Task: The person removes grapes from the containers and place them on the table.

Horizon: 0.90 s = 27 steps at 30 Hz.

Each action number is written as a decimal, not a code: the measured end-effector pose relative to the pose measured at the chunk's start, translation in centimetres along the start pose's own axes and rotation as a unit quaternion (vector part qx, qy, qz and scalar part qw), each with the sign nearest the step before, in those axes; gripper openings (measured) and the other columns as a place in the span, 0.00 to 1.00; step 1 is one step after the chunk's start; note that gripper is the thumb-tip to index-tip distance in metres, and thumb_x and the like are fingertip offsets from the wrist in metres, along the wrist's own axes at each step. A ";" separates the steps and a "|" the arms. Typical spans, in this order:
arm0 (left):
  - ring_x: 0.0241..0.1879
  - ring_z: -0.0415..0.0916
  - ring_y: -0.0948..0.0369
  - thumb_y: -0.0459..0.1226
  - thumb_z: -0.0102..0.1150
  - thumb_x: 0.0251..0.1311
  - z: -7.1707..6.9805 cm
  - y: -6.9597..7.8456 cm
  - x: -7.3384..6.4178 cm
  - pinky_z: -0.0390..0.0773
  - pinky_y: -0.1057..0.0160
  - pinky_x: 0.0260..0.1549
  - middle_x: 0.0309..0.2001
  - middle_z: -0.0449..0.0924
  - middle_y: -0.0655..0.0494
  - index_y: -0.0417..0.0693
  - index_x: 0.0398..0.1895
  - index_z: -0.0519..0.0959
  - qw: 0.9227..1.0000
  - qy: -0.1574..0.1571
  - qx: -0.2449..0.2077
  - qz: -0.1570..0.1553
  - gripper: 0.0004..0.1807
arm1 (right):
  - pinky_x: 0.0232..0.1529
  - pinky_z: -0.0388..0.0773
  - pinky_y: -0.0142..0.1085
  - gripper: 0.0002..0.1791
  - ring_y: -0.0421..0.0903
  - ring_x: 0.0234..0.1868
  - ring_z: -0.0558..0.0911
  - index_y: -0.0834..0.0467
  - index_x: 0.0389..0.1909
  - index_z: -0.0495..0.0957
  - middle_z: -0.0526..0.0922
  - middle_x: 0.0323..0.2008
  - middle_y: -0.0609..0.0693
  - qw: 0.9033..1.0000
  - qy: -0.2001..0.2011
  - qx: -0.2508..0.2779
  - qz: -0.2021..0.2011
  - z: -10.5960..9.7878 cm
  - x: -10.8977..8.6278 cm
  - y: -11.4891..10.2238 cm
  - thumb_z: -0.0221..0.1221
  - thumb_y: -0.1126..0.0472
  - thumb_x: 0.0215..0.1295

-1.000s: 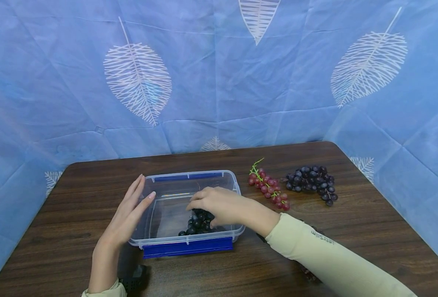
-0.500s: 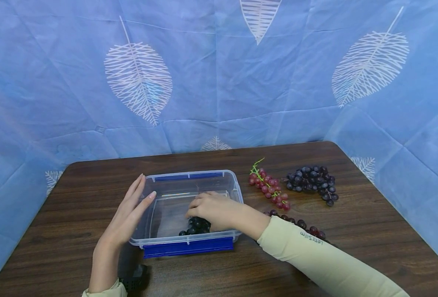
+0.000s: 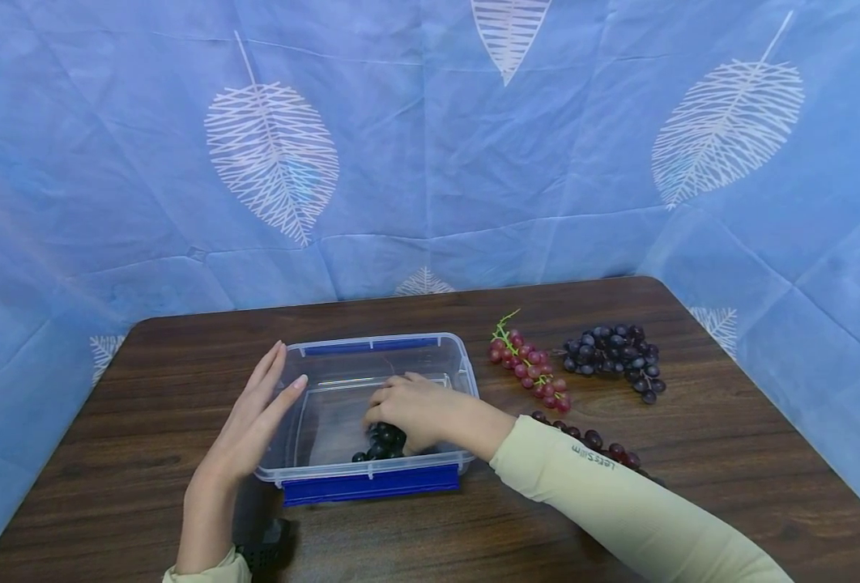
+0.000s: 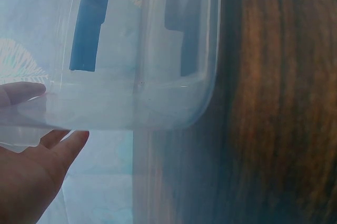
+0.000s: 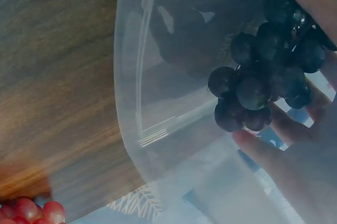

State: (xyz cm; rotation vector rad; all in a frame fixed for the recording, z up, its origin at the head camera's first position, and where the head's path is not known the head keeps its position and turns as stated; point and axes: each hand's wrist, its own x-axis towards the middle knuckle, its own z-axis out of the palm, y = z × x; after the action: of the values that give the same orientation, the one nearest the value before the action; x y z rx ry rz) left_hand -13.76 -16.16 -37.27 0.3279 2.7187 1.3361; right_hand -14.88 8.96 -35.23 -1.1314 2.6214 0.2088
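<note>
A clear plastic food container (image 3: 372,340) with blue side clips sits on the wooden table, its top uncovered. Inside it, toward the front, lies a bunch of black grapes (image 3: 384,443). My right hand (image 3: 419,410) reaches in from the right and grips this bunch. In the right wrist view its fingers (image 5: 263,153) curl about the black grapes (image 5: 254,90), seen through the container's wall. My left hand (image 3: 244,425) rests at the container's left side, fingers straight. The left wrist view shows its fingers (image 4: 68,147) either side of the wall near the rim (image 4: 18,138).
A bunch of red grapes (image 3: 525,368) with a green stem lies right of the container. Farther right is a bunch of dark purple grapes (image 3: 612,356). A dark red bunch (image 3: 593,440) lies partly under the right sleeve (image 3: 619,494). A blue leaf-patterned cloth (image 3: 430,162) hangs behind the table.
My right hand has shifted slightly left and lower in the container, with the black grapes moving a little left. The sleeve's shift bares more of the dark red bunch. The left hand stays still.
</note>
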 end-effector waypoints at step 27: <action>0.84 0.35 0.34 0.58 0.41 0.79 -0.1 0.1 0.0 0.41 0.19 0.71 0.87 0.30 0.44 0.46 0.87 0.38 1.000 -0.004 0.004 -0.002 0.46 | 0.66 0.77 0.58 0.26 0.48 0.62 0.81 0.49 0.63 0.69 0.87 0.55 0.41 0.997 0.024 0.072 0.009 0.2 0.6 0.1 0.70 0.56 0.70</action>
State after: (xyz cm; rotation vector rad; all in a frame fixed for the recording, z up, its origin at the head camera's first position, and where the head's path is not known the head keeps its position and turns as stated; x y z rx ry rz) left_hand -13.81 -16.21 -37.12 0.3278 2.7168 1.3209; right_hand -15.27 8.64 -35.56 -1.0766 2.6407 -0.0046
